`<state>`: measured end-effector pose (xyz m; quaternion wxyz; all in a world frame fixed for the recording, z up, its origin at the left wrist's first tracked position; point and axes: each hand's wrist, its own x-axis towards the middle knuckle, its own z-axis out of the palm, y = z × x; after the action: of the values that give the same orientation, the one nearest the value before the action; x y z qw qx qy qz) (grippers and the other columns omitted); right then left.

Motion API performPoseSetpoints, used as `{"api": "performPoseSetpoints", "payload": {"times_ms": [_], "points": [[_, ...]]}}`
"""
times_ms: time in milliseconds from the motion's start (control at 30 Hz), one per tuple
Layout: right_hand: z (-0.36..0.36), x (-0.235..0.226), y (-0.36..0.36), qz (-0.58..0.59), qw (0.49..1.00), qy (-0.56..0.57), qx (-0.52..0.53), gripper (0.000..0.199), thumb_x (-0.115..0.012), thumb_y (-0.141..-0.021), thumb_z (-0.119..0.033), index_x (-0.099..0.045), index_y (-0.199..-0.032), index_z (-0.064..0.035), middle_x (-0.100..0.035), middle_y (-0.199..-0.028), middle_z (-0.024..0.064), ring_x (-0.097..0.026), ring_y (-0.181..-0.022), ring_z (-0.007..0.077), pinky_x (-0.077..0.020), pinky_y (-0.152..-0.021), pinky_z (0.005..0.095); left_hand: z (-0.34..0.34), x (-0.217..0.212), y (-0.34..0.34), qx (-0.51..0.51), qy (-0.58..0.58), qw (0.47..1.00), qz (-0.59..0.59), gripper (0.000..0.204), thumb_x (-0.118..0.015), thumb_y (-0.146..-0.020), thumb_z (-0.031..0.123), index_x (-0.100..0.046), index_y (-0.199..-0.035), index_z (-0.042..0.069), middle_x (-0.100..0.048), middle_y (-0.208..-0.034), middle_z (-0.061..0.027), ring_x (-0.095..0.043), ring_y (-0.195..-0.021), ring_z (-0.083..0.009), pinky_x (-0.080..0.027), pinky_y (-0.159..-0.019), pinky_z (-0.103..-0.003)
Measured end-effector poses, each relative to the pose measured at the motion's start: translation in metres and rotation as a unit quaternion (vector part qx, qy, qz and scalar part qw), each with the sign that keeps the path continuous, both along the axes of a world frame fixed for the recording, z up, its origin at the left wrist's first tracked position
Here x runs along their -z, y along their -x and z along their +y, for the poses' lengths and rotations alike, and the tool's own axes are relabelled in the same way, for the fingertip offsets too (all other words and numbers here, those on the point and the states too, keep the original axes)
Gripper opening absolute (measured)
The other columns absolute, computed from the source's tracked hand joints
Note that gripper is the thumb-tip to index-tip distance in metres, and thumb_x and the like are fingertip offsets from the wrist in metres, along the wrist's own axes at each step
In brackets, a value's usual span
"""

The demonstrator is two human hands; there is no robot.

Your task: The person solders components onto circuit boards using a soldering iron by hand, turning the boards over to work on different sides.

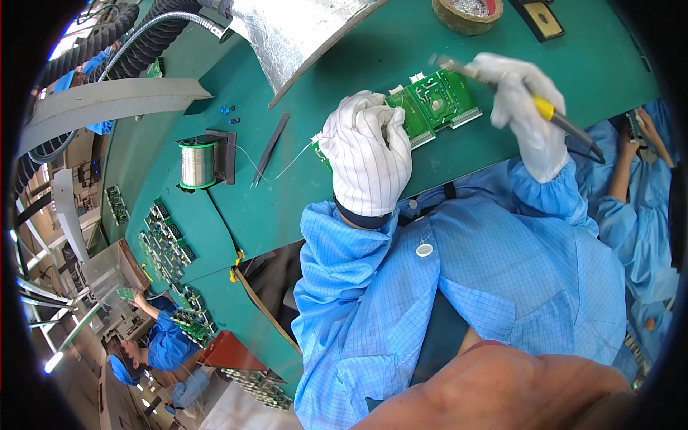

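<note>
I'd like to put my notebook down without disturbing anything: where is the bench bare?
Bare green bench lies between the solder spool, tweezers and left hand. More lies right of the circuit board, under the iron. The stacked boards at left are crowded.

Green workbench (315, 193) under bright factory daylight

Head-worn fisheye, looking steeply down, close over green workbench (287, 208).

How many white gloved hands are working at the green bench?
2. The left hand rests on the near end of the green circuit board, feeding thin solder wire. The right hand holds a yellow-handled soldering iron just right of the board.
</note>
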<state>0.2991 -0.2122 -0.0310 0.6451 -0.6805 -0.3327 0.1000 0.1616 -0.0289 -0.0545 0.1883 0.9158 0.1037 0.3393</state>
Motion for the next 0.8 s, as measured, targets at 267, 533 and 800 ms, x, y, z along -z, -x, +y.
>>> {"api": "performPoseSetpoints", "payload": {"times_ms": [267,533,800], "points": [[0.007,0.014,-0.025,-0.094,0.984,0.089,0.121,0.044,-0.053,-0.104,-0.034,-0.062,-0.128,0.0008,-0.068,-0.120,0.0098,-0.059,-0.077,0.0096,-0.0501,-0.080,0.0244,0.007,-0.007,0.003,-0.027,0.048,0.998,-0.034,0.008,-0.066,-0.087,0.007,-0.059,-0.088,0.006,-0.069,-0.106,-0.0143,-0.065,-0.097,-0.0318,-0.052,-0.082,-0.043],[0.017,0.004,0.012,-0.067,0.997,0.041,-0.016,0.027,-0.055,-0.102,-0.023,-0.072,-0.110,-0.0036,-0.074,-0.105,0.0110,-0.066,-0.075,0.0141,-0.0545,-0.070,0.0290,0.018,-0.019,0.044,-0.094,0.137,0.986,-0.030,0.007,-0.063,-0.090,0.007,-0.061,-0.089,0.001,-0.066,-0.105,-0.0200,-0.065,-0.098,-0.0286,-0.052,-0.085,-0.038],[0.046,0.014,0.040,-0.290,0.949,0.068,-0.103,0.018,-0.067,-0.090,-0.013,-0.073,-0.106,-0.0097,-0.075,-0.104,0.0039,-0.070,-0.093,0.0204,-0.0506,-0.088,0.0350,0.018,0.001,0.048,-0.078,0.137,0.988,0.009,0.010,-0.066,-0.089,0.009,-0.059,-0.086,0.003,-0.067,-0.105,-0.0191,-0.066,-0.094,-0.0326,-0.052,-0.083,-0.041]]}}
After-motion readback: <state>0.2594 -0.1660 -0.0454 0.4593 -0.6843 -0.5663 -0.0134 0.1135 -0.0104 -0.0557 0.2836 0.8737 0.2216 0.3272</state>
